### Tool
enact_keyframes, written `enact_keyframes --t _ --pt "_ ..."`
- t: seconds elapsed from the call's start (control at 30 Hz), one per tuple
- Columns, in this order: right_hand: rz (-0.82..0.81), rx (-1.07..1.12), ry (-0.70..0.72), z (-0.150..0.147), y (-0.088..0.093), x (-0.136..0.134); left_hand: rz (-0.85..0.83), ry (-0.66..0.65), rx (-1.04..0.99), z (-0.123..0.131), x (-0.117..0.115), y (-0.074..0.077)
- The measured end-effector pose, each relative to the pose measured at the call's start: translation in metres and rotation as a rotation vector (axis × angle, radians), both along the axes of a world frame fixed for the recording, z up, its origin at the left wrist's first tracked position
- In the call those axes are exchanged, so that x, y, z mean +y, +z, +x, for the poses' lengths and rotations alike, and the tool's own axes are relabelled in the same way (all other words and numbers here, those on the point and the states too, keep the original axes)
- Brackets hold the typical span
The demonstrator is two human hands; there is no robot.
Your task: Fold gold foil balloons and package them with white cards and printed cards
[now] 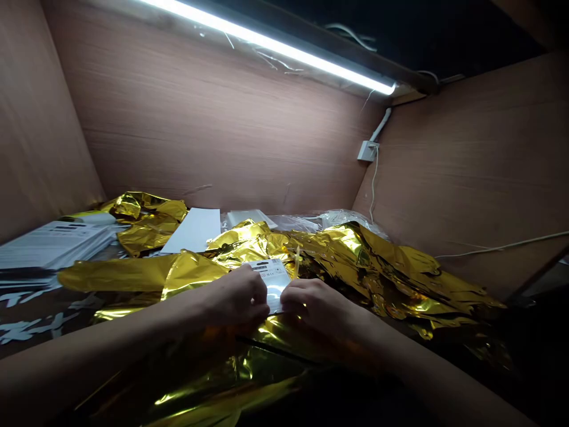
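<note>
Pinched closed, the grip of the left hand (246, 295) has the left side of a printed card (273, 277), while the right hand (311, 298) is curled around its lower right edge; some fingertips are hidden, so how firmly each presses cannot be told. The card sits between the two hands, in front of crumpled gold foil (251, 237) and above more loose foil (267, 335) below the wrists. As far as can be judged, the work on this one card is partway: it is in hand, but neither laid aside nor let go. Much seems left, since a thick stack of similar cards (66, 240) lies at the far left and a broad heap of flat gold foil pieces (368, 264) spreads to the right; which of these, if any, are finished cannot be told. As for looks, the held card is pale and flat, with a dark hanging slot near its top edge and small print and symbols beneath. Its lower half carries a bright curved sheen, from either a glossy face or clear film. A thin yellowish strip (297, 262) stands just beside its right edge.
</note>
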State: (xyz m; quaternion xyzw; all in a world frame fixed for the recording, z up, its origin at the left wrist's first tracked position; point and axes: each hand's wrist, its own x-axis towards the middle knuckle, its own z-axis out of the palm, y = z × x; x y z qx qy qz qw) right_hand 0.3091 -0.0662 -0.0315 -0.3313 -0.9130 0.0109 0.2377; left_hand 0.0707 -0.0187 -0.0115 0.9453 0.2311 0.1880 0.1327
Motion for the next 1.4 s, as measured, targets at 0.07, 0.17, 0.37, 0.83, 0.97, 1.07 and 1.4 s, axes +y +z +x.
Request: enact_keyframes --t 0.07,0.17,0.37,0.83,0.97,1.07,1.4 --pt "-0.041 0.102 -0.03 0.002 -0.004 0.008 -0.023 -0.033 0.001 -0.001 0.008 -0.005" --pt "-0.108 0.209 -0.014 0.007 -0.008 0.019 -0.094 -0.069 0.017 -0.003 0.018 -0.007" --pt "-0.238 0.272 0.031 0.027 -0.015 0.031 -0.233 -0.102 0.112 -0.012 0.033 0.006" --pt "-0.305 0.032 -0.157 0.037 0.0 0.035 -0.242 -0.301 0.153 -0.021 0.042 0.002" --pt "-0.208 0.013 -0.371 0.019 0.002 0.03 -0.219 -0.226 0.112 -0.011 0.039 -0.004" --pt "-0.214 -0.02 -0.466 0.005 0.003 0.029 -0.191 -0.18 0.121 -0.004 0.038 -0.004" --pt "-0.729 0.977 -0.378 0.004 0.029 0.057 -0.134 0.014 0.012 0.008 0.056 0.03"
